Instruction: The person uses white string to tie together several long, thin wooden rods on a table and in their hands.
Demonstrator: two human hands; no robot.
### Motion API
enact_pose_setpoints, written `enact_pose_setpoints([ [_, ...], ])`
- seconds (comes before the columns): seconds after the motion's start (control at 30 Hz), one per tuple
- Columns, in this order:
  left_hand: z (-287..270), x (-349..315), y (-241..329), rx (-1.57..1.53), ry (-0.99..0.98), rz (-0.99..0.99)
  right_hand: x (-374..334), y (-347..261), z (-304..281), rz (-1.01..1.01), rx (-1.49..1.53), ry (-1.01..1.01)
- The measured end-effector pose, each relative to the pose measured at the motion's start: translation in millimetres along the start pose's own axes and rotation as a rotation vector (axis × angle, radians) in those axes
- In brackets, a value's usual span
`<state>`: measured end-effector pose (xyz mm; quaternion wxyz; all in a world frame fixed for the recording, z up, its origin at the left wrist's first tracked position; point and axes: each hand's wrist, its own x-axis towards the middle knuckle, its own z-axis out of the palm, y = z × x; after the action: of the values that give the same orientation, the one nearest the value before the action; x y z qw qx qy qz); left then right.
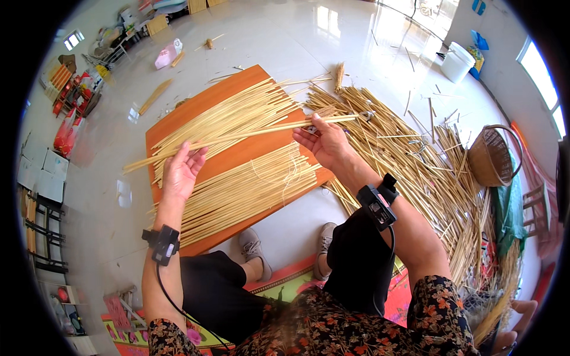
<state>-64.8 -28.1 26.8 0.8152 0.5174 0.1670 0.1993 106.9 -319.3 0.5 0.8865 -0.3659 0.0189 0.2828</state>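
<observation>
A few long, pale straw stalks point(255, 132) stretch between my two hands, slanting up to the right above an orange-brown board point(228, 153). My left hand point(183, 171) holds them near their left end, palm partly turned up, fingers curled against them. My right hand point(325, 142) pinches them near the other end, thumb on top. Beneath, the board carries two flat layers of straw: a far layer point(219, 114) and a near layer point(237, 193). A loose pale thread point(291, 172) lies across the near layer's right part.
Right of the board spreads a big heap of uncut straw point(409, 160). Beyond it stand a wicker basket point(491, 157) and a white bucket point(457, 62). A pink bag point(168, 54) lies on the far floor. My shoes point(255, 252) rest close to the board's near edge.
</observation>
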Motion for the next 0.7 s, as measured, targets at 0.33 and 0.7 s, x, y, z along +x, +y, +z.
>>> enact_pose_setpoints([
  [0.33, -4.7, 2.7, -0.2, -0.008, -0.018, -0.023, -2.8, -0.8, -1.1, -0.074, -0.038, -0.013],
  [0.7, -3.7, 3.4, -1.9, -0.024, 0.004, -0.001, -1.9, -1.0, -1.1, -0.009, -0.036, 0.051],
])
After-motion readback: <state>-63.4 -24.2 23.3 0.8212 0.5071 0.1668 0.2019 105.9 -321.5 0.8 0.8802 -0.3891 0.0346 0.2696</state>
